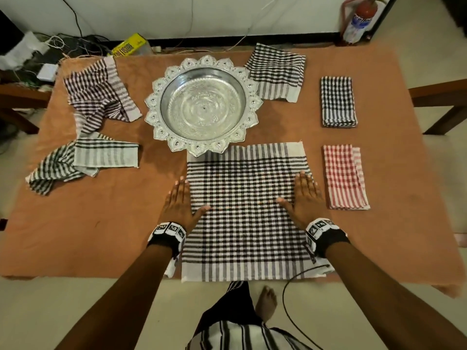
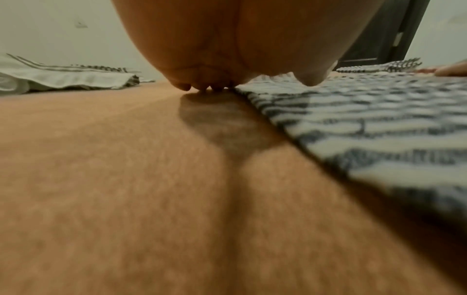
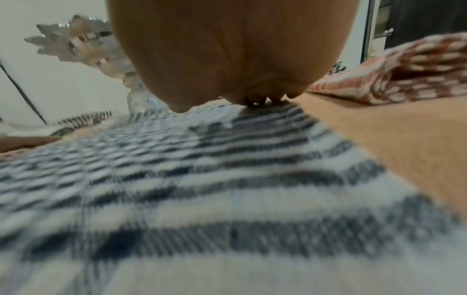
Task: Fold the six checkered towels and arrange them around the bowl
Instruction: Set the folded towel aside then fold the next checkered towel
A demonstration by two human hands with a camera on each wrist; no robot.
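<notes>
— Near the table [image 1: 106,223] edge, below the bowl [image 1: 203,104], where's my towel [image 1: 246,210]?
— Spread flat; my left hand [image 1: 180,203] and right hand [image 1: 307,198] press its sides, fingers straight, grasping nothing.

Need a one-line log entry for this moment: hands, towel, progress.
hands: left hand, right hand flat on spread black-checked towel | grip: none | folded: red towel, small black towel | bowl: centre
</notes>
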